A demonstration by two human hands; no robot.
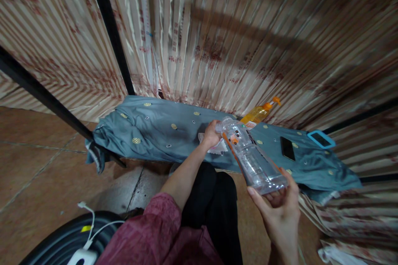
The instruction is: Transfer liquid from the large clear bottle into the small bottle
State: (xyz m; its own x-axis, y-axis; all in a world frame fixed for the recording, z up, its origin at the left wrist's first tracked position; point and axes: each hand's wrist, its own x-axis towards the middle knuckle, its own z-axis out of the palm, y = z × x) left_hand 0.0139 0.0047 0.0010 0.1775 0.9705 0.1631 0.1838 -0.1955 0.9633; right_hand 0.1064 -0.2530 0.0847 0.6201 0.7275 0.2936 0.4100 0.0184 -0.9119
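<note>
Both my hands are on a large clear plastic bottle (253,157) with an orange and black label, tilted with its neck toward the upper left. My left hand (212,135) is closed near the bottle's neck; its fingertips are partly hidden. At the other end my right hand (281,205) grips the base between thumb and fingers. The bottle looks see-through and without coloured liquid. Just behind it is an orange pump bottle (256,114). Below my left hand, a small white lace-edged piece (217,148) lies on the blue-grey cloth (158,130).
To the right on the cloth lie a dark phone (287,148) and a blue-framed device (321,139). Striped curtains (174,29) hang behind, with black poles (110,25) at the sides. A coiled black hose (52,244) and a white cable (92,223) are at the lower left.
</note>
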